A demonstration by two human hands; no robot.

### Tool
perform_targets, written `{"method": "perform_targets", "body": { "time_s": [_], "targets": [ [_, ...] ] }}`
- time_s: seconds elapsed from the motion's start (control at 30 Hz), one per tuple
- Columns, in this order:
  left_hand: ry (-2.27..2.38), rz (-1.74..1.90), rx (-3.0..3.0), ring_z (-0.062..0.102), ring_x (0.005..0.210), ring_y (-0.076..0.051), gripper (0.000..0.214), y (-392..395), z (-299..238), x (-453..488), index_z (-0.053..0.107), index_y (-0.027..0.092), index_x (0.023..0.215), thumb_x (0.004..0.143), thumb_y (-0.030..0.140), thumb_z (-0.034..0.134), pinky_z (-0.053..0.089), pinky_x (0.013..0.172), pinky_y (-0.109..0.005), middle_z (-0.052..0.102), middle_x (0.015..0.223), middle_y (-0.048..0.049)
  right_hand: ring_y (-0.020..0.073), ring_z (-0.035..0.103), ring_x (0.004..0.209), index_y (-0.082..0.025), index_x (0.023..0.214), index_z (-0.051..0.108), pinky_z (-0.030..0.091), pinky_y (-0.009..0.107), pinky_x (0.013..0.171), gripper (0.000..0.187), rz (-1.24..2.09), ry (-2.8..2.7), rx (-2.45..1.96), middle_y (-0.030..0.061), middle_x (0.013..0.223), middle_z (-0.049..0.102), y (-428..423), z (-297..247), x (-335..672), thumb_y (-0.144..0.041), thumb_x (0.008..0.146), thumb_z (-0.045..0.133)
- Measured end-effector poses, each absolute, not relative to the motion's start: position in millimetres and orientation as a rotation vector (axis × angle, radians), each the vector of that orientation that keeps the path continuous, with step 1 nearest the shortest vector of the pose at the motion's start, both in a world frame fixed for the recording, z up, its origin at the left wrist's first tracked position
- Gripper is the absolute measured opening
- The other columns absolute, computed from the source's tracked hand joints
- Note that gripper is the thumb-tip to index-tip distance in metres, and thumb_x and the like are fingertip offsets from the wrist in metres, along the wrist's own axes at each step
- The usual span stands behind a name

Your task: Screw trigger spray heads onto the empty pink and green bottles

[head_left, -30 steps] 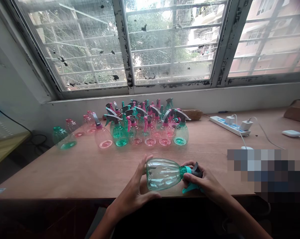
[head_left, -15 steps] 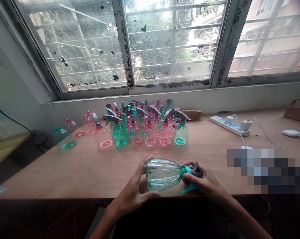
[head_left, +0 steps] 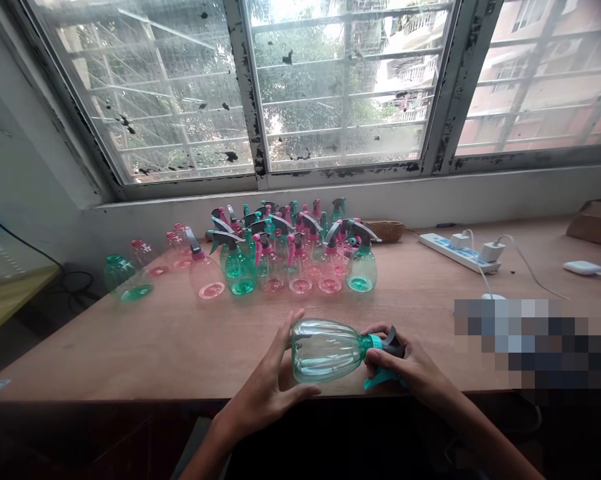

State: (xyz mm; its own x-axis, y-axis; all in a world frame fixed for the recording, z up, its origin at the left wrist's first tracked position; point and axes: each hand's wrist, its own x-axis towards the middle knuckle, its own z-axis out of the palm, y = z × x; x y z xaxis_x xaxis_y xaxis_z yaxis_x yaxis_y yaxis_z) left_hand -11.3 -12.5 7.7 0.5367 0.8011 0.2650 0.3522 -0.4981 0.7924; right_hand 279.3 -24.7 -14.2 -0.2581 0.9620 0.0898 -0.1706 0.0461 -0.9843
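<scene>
A clear green spray bottle [head_left: 325,350] lies sideways in the air over the table's front edge, its base pointing left. My left hand [head_left: 275,373] cups the base end, fingers behind it and thumb along the underside. My right hand [head_left: 405,360] grips the dark and teal spray head [head_left: 391,343] at the neck, with the teal trigger or nozzle part showing below the fingers. Beyond my hands stands a cluster of pink and green spray bottles [head_left: 300,267] with heads fitted. To the left are several bottles without heads, including a green one [head_left: 125,280].
The brown wooden table [head_left: 180,353] runs up to a barred window. On its right side lie a white power strip [head_left: 458,253] with plugs and cables, a white adapter [head_left: 583,267] and a cardboard box [head_left: 598,222]. A blurred patch covers the right front. A brown tray [head_left: 384,231] sits behind the cluster.
</scene>
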Motion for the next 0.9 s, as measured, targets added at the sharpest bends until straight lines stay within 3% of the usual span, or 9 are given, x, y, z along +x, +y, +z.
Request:
{"method": "perform_targets", "body": {
  "time_s": [0.2, 0.33, 0.5, 0.67, 0.8, 0.9],
  "targets": [
    [0.863, 0.892, 2.101, 0.025, 0.154, -0.032, 0.091, -11.3, 2.0, -10.8, 0.006, 0.045, 0.160, 0.096, 0.017, 0.063, 0.032, 0.123, -0.052, 0.015, 0.171, -0.0030, 0.0183, 0.069, 0.068, -0.019, 0.111, 0.061, 0.058, 0.030, 0.066, 0.037, 1.416, -1.299, -0.889, 0.0000, 0.069, 0.075, -25.1, -15.0, 279.4, -0.042, 0.087, 0.078],
    [0.841, 0.888, 2.028, 0.035, 0.150, -0.033, 0.111, -11.1, 1.1, -11.8, -0.005, 0.046, 0.159, 0.088, 0.022, 0.076, 0.038, 0.119, -0.053, 0.020, 0.170, -0.0057, 0.0187, 0.069, 0.068, -0.018, 0.111, 0.061, 0.058, 0.030, 0.066, 0.037, 1.417, -1.311, -0.890, 0.0006, 0.070, 0.075, -24.7, -16.3, 279.8, -0.042, 0.088, 0.078],
    [0.891, 0.862, 2.030, 0.033, 0.151, -0.033, 0.103, -11.3, 5.0, -12.6, 0.008, 0.043, 0.161, 0.087, 0.027, 0.078, 0.031, 0.124, -0.051, 0.022, 0.169, -0.0053, 0.0191, 0.069, 0.068, -0.018, 0.111, 0.060, 0.058, 0.031, 0.067, 0.038, 1.424, -1.293, -0.882, 0.0008, 0.069, 0.075, -23.6, -17.6, 279.3, -0.042, 0.087, 0.078],
    [0.873, 0.902, 2.089, 0.030, 0.153, -0.030, 0.089, -10.1, -1.7, -13.4, 0.011, 0.044, 0.160, 0.095, 0.021, 0.067, 0.033, 0.123, -0.048, 0.024, 0.168, -0.0033, 0.0184, 0.068, 0.067, -0.018, 0.110, 0.060, 0.057, 0.030, 0.067, 0.037, 1.402, -1.270, -0.886, 0.0006, 0.068, 0.075, -22.9, -18.8, 279.4, -0.042, 0.088, 0.078],
    [0.955, 0.890, 2.075, 0.036, 0.149, -0.034, 0.113, -11.4, -1.0, -14.3, 0.007, 0.042, 0.160, 0.080, 0.028, 0.085, 0.032, 0.123, -0.049, 0.033, 0.164, -0.0071, 0.0190, 0.069, 0.068, -0.018, 0.111, 0.060, 0.058, 0.031, 0.067, 0.038, 1.421, -1.293, -0.879, 0.0002, 0.069, 0.075, -23.7, -17.7, 280.1, -0.042, 0.087, 0.078],
    [1.007, 0.866, 2.101, 0.032, 0.150, -0.036, 0.114, -12.6, 2.9, -14.4, 0.016, 0.040, 0.160, 0.073, 0.032, 0.090, 0.031, 0.123, -0.049, 0.034, 0.162, -0.0067, 0.0189, 0.068, 0.067, -0.017, 0.110, 0.061, 0.058, 0.031, 0.066, 0.039, 1.420, -1.299, -0.880, 0.0005, 0.068, 0.075, -23.9, -16.4, 279.8, -0.042, 0.087, 0.079]
  ]
}}
